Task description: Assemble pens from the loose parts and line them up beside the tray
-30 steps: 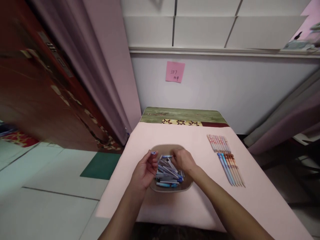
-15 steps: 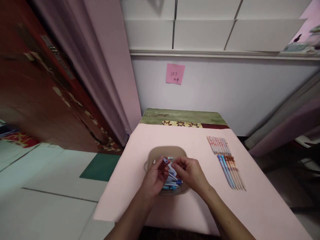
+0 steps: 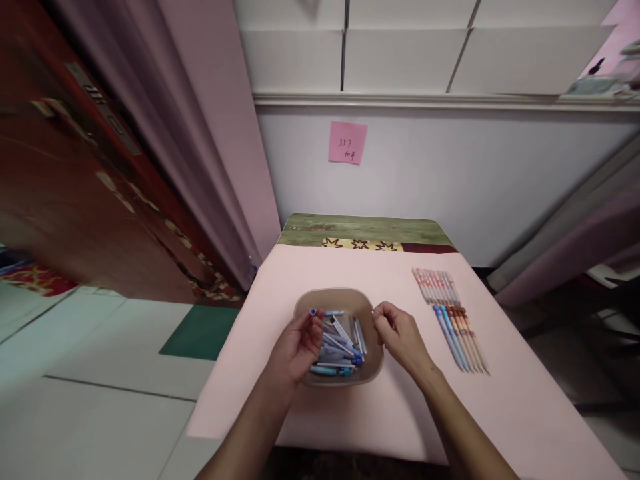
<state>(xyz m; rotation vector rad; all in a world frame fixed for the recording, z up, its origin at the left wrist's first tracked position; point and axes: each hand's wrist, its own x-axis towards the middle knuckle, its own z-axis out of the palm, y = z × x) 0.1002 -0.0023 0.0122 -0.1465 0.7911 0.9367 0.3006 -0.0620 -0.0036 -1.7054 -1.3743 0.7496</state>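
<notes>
My left hand (image 3: 300, 343) is closed over the left side of a tan plastic box (image 3: 373, 375), pinching a blue pen barrel (image 3: 313, 312) whose round open end points up. Most of that barrel is hidden by the fingers. At the box's right rim my right hand (image 3: 400, 330) is closed in a pinch. A tiny white tip shows at its fingertips, too small to name. Loose blue and white pen parts (image 3: 340, 347) lie jumbled inside the box, some with dark blue ends.
To the right, a row of pink-patterned pens (image 3: 435, 287) lies above two blue pens (image 3: 450, 339) and several brown-topped pens (image 3: 471, 340). All rest on a pink cloth (image 3: 400, 413) over the table. A pink note (image 3: 347, 143) sticks to the wall behind.
My hands have moved apart: the left one to the left with the barrel, the right one to the box's right rim. More pen parts show between them.
</notes>
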